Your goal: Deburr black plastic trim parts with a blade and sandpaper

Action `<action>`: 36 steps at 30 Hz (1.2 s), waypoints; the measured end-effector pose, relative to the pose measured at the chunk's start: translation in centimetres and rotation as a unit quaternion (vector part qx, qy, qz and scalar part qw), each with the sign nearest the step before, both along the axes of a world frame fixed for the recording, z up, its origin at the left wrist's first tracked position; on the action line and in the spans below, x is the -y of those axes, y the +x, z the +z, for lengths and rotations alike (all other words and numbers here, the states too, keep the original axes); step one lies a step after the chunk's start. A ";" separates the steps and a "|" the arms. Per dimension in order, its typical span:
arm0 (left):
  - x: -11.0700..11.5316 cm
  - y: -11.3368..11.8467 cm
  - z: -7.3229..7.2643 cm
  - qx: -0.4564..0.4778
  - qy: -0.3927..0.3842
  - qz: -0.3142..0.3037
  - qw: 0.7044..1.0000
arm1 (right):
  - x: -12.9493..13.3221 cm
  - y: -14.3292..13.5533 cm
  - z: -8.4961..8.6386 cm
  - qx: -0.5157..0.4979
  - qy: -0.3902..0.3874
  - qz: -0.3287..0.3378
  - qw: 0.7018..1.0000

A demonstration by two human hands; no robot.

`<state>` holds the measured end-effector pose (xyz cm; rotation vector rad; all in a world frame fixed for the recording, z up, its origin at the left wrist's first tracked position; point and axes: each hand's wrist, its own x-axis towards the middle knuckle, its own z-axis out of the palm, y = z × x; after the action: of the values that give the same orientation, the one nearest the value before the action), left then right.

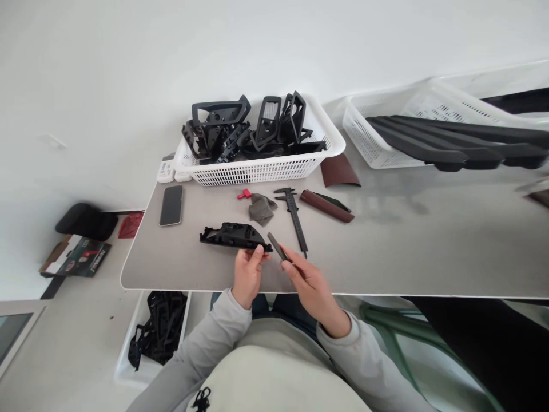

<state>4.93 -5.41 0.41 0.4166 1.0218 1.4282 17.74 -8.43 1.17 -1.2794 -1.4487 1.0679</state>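
My left hand (247, 276) pinches the right end of a black plastic trim part (234, 235), which has clips and ribs along its edges. My right hand (312, 284) is closed on a thin, flat, dark grey-brown strip (278, 247). The strip's free end points up and left, close to the part's right tip; whether they touch I cannot tell. Just beyond the hands lie a black vernier caliper (294, 219), a crumpled grey cloth (262, 209) and a small red clip-like piece (244, 194).
A white basket (257, 173) of black frames stands at the back, beside another basket (369, 140) with long black trims. Brown curved pieces (328, 207) lie to the right, a phone (171, 205) to the left. Below the table's left edge is a bin (124, 366) of black parts.
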 end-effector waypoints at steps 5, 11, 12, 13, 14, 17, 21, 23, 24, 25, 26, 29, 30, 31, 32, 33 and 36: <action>-0.1 -0.3 -0.8 -0.074 0.027 0.010 0.997 | 0.7 0.7 0.3 0.238 0.078 0.018 0.968; -0.1 -0.5 -1.0 -0.160 0.028 0.008 0.987 | 1.3 0.9 0.0 0.337 0.112 0.013 0.935; -0.2 -0.6 -0.9 -0.171 0.027 0.010 0.985 | 1.3 1.0 0.1 0.337 0.109 0.017 0.935; -0.2 -0.6 -0.9 -0.178 0.028 0.013 0.984 | 1.4 1.1 0.1 0.332 0.103 0.024 0.937; -0.3 -0.7 -0.9 -0.182 0.031 0.017 0.983 | 1.4 1.2 0.2 0.321 0.095 0.032 0.942; -0.4 -0.8 -1.0 -0.170 0.047 0.014 0.984 | 1.3 1.3 0.4 0.265 0.075 0.043 0.960; -0.5 -0.8 -1.2 -0.139 0.060 0.002 0.989 | 1.1 1.1 0.5 0.220 0.057 0.034 0.973; -0.7 -1.0 -1.2 -0.126 0.056 0.013 0.990 | 1.1 1.0 0.4 0.192 0.035 0.050 0.979; -0.9 -1.2 -1.1 -0.118 0.054 0.019 0.991 | 1.0 1.1 0.4 0.166 0.022 0.059 0.984; -1.1 -1.4 -1.0 -0.107 0.052 0.022 0.993 | 1.0 1.2 0.4 0.129 0.007 0.064 0.989; -1.3 -1.6 -0.8 -0.094 0.051 0.023 0.994 | 0.9 1.2 0.3 0.086 -0.011 0.063 0.994; -1.5 -2.1 -0.1 -0.046 0.052 0.010 0.997 | 0.4 1.2 0.1 -0.064 -0.086 0.022 0.994; -1.4 -2.1 0.1 -0.031 0.053 -0.002 0.998 | 0.1 0.9 0.0 -0.114 -0.112 0.007 0.987; -1.3 -2.1 0.3 -0.018 0.053 -0.016 0.998 | -0.2 0.6 0.0 -0.160 -0.135 -0.004 0.978; -1.1 -1.9 0.5 -0.009 0.053 -0.033 0.998 | -0.4 0.2 0.0 -0.199 -0.154 -0.010 0.968; -0.9 -1.8 0.7 -0.003 0.051 -0.050 0.997 | -0.7 -0.2 0.0 -0.230 -0.169 -0.011 0.958; -0.4 -1.4 0.9 0.000 0.043 -0.060 0.997 | -1.3 -1.5 0.1 -0.278 -0.198 -0.001 0.940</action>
<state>3.52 -5.06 1.31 0.5309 0.9225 1.3670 16.24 -7.10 1.29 -1.1097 -0.8279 1.6206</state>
